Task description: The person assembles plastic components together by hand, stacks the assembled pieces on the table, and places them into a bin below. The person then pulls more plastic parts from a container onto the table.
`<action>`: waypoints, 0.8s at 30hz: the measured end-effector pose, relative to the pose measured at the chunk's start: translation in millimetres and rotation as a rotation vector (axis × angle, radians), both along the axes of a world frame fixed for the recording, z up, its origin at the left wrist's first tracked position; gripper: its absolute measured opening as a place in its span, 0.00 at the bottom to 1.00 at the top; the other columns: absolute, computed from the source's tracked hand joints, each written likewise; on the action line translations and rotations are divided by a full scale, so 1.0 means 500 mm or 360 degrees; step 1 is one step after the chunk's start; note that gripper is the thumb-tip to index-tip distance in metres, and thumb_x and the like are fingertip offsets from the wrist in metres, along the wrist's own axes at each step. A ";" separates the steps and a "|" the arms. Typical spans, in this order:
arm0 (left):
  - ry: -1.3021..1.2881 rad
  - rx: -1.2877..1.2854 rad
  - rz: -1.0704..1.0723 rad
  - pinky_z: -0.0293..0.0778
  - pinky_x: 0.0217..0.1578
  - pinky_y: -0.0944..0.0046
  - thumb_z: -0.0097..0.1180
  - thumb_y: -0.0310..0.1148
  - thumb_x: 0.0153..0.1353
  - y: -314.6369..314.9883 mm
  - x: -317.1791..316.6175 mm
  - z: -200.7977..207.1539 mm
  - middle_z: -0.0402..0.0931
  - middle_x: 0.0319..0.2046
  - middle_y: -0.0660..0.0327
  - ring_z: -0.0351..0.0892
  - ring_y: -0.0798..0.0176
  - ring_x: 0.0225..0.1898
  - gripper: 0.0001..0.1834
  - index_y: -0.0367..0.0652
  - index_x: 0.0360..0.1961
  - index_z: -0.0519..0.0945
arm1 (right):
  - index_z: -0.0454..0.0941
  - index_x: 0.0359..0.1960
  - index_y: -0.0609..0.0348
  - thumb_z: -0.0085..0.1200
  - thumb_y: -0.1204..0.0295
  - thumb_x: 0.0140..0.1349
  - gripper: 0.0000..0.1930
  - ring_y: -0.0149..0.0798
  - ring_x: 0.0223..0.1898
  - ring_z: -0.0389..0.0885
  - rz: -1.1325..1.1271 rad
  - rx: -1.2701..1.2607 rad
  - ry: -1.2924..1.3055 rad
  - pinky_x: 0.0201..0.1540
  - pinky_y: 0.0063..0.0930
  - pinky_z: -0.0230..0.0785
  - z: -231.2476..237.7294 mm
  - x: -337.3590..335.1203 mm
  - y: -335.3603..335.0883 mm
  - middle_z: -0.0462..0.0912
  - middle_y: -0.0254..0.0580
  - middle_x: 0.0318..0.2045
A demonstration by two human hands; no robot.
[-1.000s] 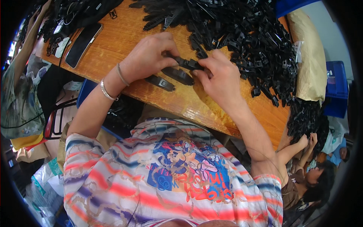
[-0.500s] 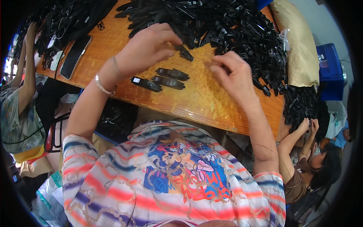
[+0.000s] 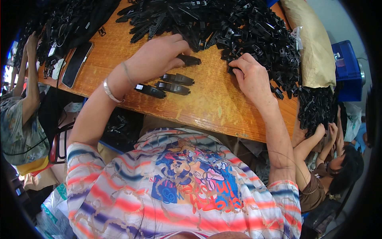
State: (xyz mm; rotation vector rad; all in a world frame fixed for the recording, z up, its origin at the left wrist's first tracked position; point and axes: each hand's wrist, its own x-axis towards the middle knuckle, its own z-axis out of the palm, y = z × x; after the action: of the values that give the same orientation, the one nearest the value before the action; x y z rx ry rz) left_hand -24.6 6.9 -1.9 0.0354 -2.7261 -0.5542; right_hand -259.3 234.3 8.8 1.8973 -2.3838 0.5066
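Note:
My left hand [image 3: 161, 55] is closed on one end of a long black plastic piece [image 3: 190, 60], holding it roughly level over the wooden table. Below that hand lie three similar slim pieces with a small raised block: an upper piece [image 3: 178, 79], a middle piece [image 3: 174, 88] and a lower-left piece [image 3: 150, 91] with a pale patch at one end. Right of them, my right hand [image 3: 251, 73] pinches a small black part [image 3: 231, 70] between thumb and fingers, at the edge of a heap of black plastic parts [image 3: 254, 34]. Fingers partly cover that part, so its shape is unclear.
A phone [image 3: 77, 63] rests at the table's left, next to more black parts [image 3: 51, 28]. On the right stand a tan sack [image 3: 314, 47] and a blue bin [image 3: 348, 59]. A person [image 3: 324, 179] works at the right, another person [image 3: 24, 115] at the left.
The black piece in my left hand has swung from slanting to nearly level as the hand came slightly nearer. My right hand has moved a little right and now pinches a small part.

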 end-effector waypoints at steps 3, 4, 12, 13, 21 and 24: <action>0.0008 0.0176 -0.0016 0.78 0.53 0.48 0.65 0.29 0.70 -0.006 0.002 -0.025 0.81 0.45 0.54 0.81 0.43 0.51 0.10 0.39 0.50 0.86 | 0.91 0.45 0.59 0.67 0.77 0.67 0.07 0.54 0.42 0.91 0.0018 -0.0098 -0.0099 0.47 0.46 0.86 -0.006 0.005 -0.005 0.85 0.44 0.46; 0.0057 0.0099 -0.0020 0.78 0.53 0.48 0.64 0.30 0.72 -0.010 0.001 -0.036 0.81 0.44 0.54 0.81 0.43 0.51 0.10 0.38 0.49 0.86 | 0.91 0.45 0.59 0.67 0.76 0.68 0.06 0.54 0.41 0.91 0.0007 -0.0138 -0.0150 0.47 0.46 0.85 -0.009 0.009 -0.006 0.85 0.44 0.46; 0.0165 0.0217 0.0063 0.78 0.54 0.49 0.67 0.32 0.71 -0.025 0.013 -0.045 0.83 0.43 0.53 0.81 0.44 0.51 0.10 0.38 0.49 0.87 | 0.90 0.48 0.59 0.69 0.76 0.66 0.10 0.53 0.40 0.90 0.0049 -0.0071 -0.0199 0.44 0.46 0.84 0.004 0.040 0.008 0.84 0.44 0.45; 0.0167 0.0258 0.0053 0.78 0.54 0.49 0.68 0.32 0.70 -0.027 0.017 -0.046 0.83 0.44 0.53 0.82 0.44 0.52 0.11 0.38 0.48 0.87 | 0.89 0.50 0.59 0.70 0.76 0.66 0.11 0.52 0.40 0.90 0.0050 0.0002 -0.0228 0.43 0.46 0.84 0.007 0.041 0.010 0.84 0.44 0.45; 0.0149 0.0231 0.0077 0.79 0.54 0.48 0.73 0.29 0.64 -0.021 0.018 -0.049 0.83 0.44 0.54 0.82 0.44 0.52 0.13 0.38 0.48 0.88 | 0.88 0.53 0.56 0.69 0.73 0.68 0.13 0.53 0.39 0.90 0.0123 -0.0071 -0.0101 0.43 0.45 0.84 -0.014 0.034 0.004 0.85 0.45 0.45; 0.0151 0.0232 0.0078 0.79 0.54 0.48 0.74 0.29 0.63 -0.019 0.016 -0.049 0.83 0.44 0.54 0.82 0.44 0.52 0.14 0.39 0.48 0.88 | 0.87 0.54 0.54 0.67 0.72 0.70 0.12 0.55 0.40 0.90 0.0121 -0.0093 -0.0181 0.43 0.46 0.84 -0.013 0.052 -0.005 0.85 0.46 0.46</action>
State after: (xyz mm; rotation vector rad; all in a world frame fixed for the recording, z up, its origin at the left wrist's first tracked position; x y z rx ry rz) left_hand -16.5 -2.8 -26.3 0.1095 -2.5815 -0.7207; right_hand -233.2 231.7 2.5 1.9914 -2.3424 0.6999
